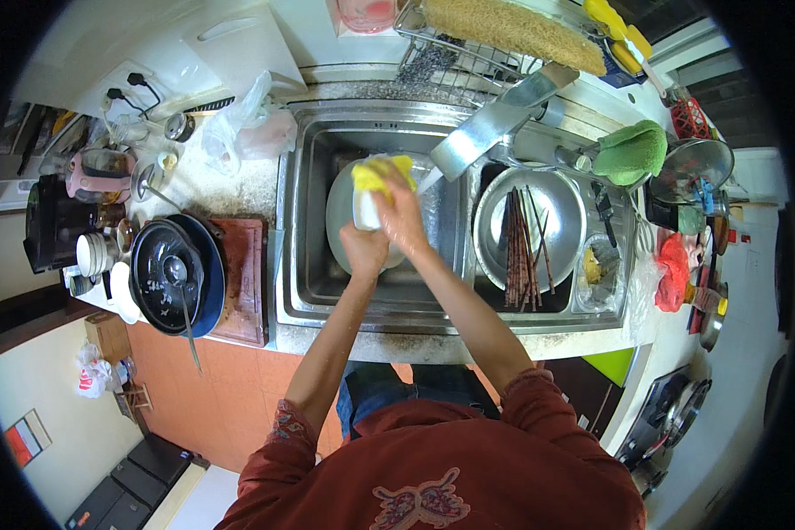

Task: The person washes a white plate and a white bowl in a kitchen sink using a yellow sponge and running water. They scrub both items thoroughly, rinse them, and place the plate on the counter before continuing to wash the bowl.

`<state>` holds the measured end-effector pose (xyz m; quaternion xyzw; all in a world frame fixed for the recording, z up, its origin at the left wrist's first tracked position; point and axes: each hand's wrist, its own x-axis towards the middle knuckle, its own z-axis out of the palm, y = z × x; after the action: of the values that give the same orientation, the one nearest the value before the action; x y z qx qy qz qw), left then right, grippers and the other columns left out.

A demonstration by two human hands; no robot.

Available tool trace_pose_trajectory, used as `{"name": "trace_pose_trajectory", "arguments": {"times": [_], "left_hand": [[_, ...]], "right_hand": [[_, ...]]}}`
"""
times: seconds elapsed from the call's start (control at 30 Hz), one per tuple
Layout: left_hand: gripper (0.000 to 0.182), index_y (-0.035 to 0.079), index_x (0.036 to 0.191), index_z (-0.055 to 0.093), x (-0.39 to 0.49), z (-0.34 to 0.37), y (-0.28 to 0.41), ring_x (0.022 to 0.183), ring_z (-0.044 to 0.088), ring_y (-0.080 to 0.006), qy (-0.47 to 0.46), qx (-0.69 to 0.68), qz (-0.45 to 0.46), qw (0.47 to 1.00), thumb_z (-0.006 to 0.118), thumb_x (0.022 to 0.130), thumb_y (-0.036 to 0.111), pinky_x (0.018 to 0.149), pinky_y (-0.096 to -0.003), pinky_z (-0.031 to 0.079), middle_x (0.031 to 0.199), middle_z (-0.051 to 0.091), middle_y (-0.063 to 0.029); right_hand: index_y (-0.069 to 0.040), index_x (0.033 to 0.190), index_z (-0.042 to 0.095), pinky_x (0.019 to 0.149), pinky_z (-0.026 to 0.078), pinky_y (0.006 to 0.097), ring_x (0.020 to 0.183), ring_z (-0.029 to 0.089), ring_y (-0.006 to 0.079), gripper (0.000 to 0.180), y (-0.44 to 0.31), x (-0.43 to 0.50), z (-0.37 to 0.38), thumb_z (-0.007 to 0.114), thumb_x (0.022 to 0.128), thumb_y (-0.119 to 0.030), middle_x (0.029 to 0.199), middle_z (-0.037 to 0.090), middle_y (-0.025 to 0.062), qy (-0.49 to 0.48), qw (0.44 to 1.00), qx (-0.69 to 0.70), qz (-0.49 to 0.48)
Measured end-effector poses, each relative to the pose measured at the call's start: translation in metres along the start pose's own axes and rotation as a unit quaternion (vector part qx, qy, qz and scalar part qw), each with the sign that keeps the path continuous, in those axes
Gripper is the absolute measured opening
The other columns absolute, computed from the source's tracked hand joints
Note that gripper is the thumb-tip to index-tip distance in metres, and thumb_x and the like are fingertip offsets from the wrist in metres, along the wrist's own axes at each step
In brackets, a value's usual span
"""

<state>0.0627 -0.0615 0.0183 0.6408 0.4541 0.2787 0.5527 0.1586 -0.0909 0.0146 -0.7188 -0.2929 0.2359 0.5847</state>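
Note:
Over the left basin of the steel sink (305,265), my left hand (366,250) grips a small white dish (367,213); its exact shape is partly hidden. A yellow cloth (377,173) is in my right hand (401,215), pressed against the dish. Both hands look wet. Behind them lies a large pale, round bowl or plate (339,199) in the basin. Water (430,180) runs from the metal faucet (477,136) just right of my right hand.
In the right basin, a steel bowl (493,238) holds brown chopsticks (520,258). A green cloth (629,152) hangs by the faucet. Left of the sink are a wooden cutting board (245,285) and a black pan (162,298) with a ladle (187,318). A loofah (517,36) rests on the rack behind.

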Motion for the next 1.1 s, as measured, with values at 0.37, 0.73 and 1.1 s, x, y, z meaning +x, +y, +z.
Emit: {"name": "trace_pose_trajectory", "arguments": {"times": [0.37, 0.73, 1.1], "left_hand": [[0.031, -0.008, 0.091, 0.07, -0.002, -0.009, 0.034, 0.075, 0.067, -0.0159, -0.039, -0.009, -0.071, 0.997, 0.08, 0.067, 0.009, 0.069, -0.0307, 0.052, 0.083, 0.071, -0.0104], [0.048, -0.008, 0.111, 0.065, 0.044, -0.032, -0.015, 0.087, 0.067, -0.0214, -0.035, -0.094, -0.193, 0.976, 0.081, 0.074, 0.018, 0.074, -0.0321, 0.053, 0.102, 0.069, -0.0144], [0.048, 0.003, 0.136, 0.045, 0.154, 0.054, -0.174, 0.123, 0.05, -0.0231, -0.349, -0.022, 0.023, 0.937, 0.043, 0.101, 0.035, 0.107, -0.0388, 0.038, 0.133, 0.052, -0.0115]], "right_hand": [[-0.004, 0.122, 0.06, 0.09, 0.05, 0.0371, 0.101, 0.064, 0.0285, 0.042, 0.056, 0.043, -0.026, 0.058, 0.09, -0.031, 0.118, 0.064, 0.0133, 0.011, 0.981, -0.082, 0.177], [-0.006, 0.107, 0.062, 0.076, 0.055, 0.0347, 0.082, 0.066, 0.02, 0.026, 0.093, -0.031, -0.054, 0.065, 0.087, -0.023, 0.092, 0.066, 0.0057, 0.105, 0.724, 0.55, 0.404], [-0.004, 0.107, 0.066, 0.079, 0.054, 0.0343, 0.088, 0.065, 0.0158, 0.029, 0.068, -0.066, -0.017, 0.074, 0.081, -0.011, 0.097, 0.068, 0.0042, 0.276, 0.888, 0.323, 0.174]]}}
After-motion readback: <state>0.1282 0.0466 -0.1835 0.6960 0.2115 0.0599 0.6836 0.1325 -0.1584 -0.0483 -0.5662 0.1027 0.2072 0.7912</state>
